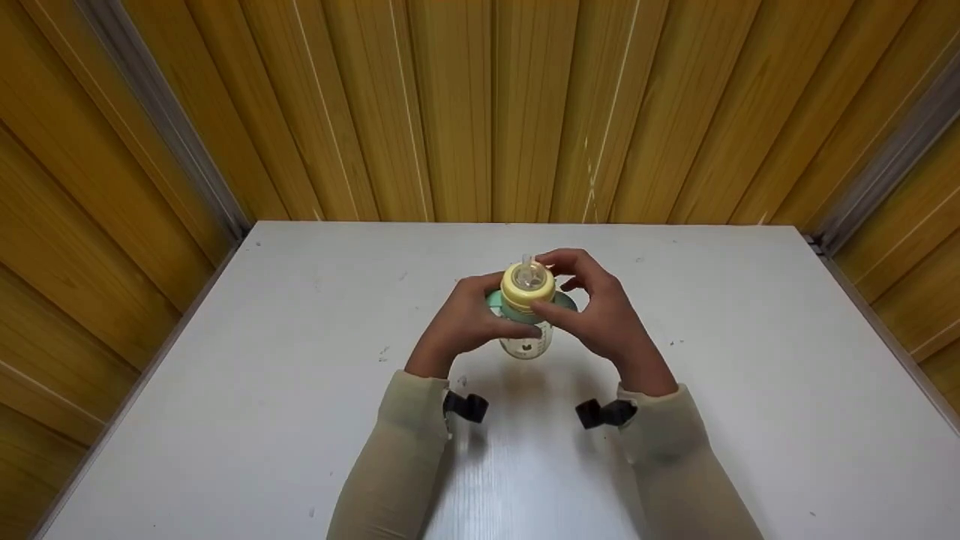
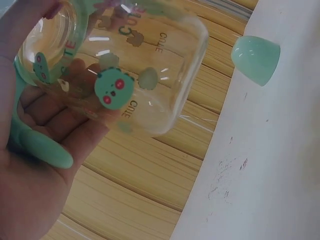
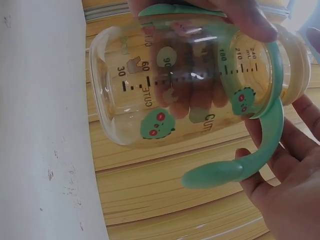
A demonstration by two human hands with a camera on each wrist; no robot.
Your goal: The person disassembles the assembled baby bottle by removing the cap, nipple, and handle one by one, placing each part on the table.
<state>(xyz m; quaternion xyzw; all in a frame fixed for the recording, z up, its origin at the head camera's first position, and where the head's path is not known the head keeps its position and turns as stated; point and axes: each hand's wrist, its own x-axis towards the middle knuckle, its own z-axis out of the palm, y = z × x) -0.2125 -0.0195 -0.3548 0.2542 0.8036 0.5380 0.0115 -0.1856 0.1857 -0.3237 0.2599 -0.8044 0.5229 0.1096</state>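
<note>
Bottle (image 1: 527,348) was raised above table (image 1: 225,390), teat (image 1: 527,274) uppermost. Left hand (image 1: 466,315) gripped body, thumb across front; right hand (image 1: 600,307) pinched yellow ring (image 1: 527,295) below teat. Green handles (image 3: 215,172) jutted from sides. Green cap (image 2: 257,59) stood on table, apart from bottle.

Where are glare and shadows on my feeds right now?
Head: soft shadows on the table, below the bottle; left wrist: white glints on the bottle, shine on the green cap; right wrist: glints on the bottle, washed-out glare at top right, scale readable.
</note>
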